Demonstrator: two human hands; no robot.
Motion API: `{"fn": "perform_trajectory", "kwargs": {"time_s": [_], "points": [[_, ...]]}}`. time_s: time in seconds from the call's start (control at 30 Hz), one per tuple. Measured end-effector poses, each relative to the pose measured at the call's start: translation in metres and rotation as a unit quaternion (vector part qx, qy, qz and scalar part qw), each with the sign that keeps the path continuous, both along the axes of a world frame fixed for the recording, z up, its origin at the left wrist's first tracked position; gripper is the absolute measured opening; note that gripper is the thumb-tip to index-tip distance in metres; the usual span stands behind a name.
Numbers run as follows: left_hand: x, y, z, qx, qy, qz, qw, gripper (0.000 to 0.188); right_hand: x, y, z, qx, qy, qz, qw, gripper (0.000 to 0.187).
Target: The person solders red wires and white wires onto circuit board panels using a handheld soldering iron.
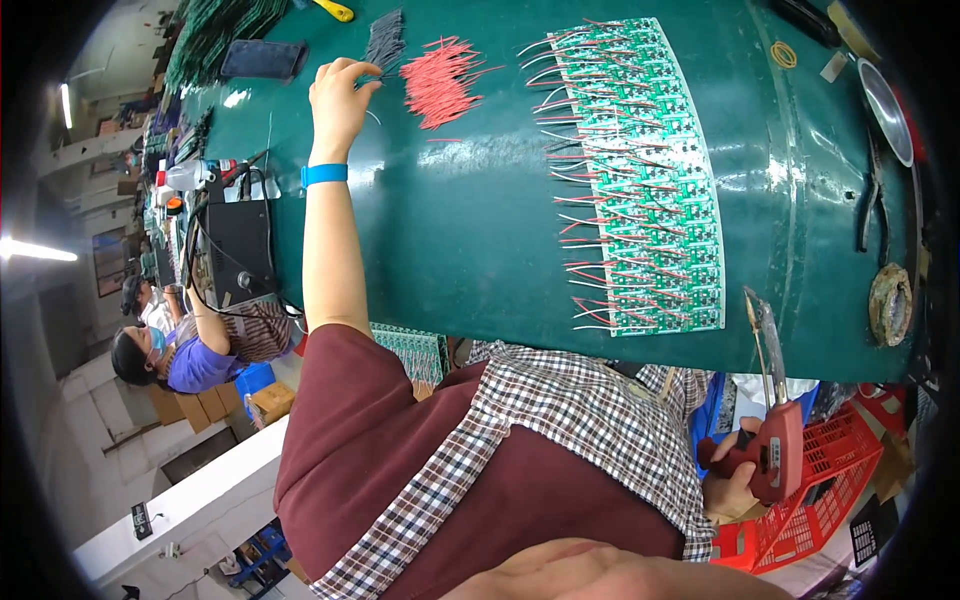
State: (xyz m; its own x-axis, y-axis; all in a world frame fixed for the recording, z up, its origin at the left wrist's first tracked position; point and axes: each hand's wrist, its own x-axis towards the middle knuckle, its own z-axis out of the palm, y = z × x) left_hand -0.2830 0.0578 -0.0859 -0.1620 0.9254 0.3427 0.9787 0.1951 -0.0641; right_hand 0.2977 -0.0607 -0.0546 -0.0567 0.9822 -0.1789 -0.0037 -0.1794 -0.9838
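My left hand (340,98) reaches over the far left of the table, thumb and fingers curled together beside a bundle of dark wires (385,42). What sits between those fingertips is too small to make out. A pile of red wires (440,84) lies just right of this hand. My right hand (732,485) grips a red soldering gun (780,450) at the table's near right edge, its metal tip pointing up over the tabletop. Between the hands lies a panel of green circuit boards (660,180), with red, white and dark wires sticking out along its left side.
Stacked boards (225,40), a dark phone (264,60) and a black box (238,250) with cables occupy the left. Pliers (874,205), a metal bowl (886,112) and a tape roll (889,305) line the right edge. A red basket (815,490) stands below; a co-worker (205,350) sits left.
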Motion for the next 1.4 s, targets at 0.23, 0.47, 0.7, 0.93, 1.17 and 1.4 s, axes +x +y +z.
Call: {"fn": "perform_trajectory", "kwargs": {"time_s": [0.23,0.47,0.7,0.93,1.17,1.4], "points": [[-0.038,0.018,-0.022,-0.004,-0.158,0.004,0.987,0.011,-0.006,0.000,-0.002,0.009,-0.014,-0.014,1.000,0.056],[-0.028,0.030,-0.027,-0.025,-0.075,-0.035,0.996,0.014,-0.009,-0.004,0.005,0.004,-0.041,-0.113,0.993,0.068],[0.181,0.002,0.050,0.086,-0.217,-0.309,0.922,0.016,-0.011,-0.006,-0.002,-0.033,0.022,-0.079,0.996,0.071],[0.315,-0.038,0.020,0.046,-0.199,-0.530,0.823,0.032,0.005,-0.031,-0.001,-0.138,0.125,-0.028,0.982,0.089],[0.317,-0.047,0.003,0.003,-0.201,-0.498,0.844,0.032,0.011,-0.036,-0.007,-0.171,0.114,-0.007,0.979,0.081],[0.316,-0.047,0.000,0.009,-0.208,-0.491,0.846,0.031,0.010,-0.038,-0.009,-0.167,0.120,0.004,0.979,0.081]]}}
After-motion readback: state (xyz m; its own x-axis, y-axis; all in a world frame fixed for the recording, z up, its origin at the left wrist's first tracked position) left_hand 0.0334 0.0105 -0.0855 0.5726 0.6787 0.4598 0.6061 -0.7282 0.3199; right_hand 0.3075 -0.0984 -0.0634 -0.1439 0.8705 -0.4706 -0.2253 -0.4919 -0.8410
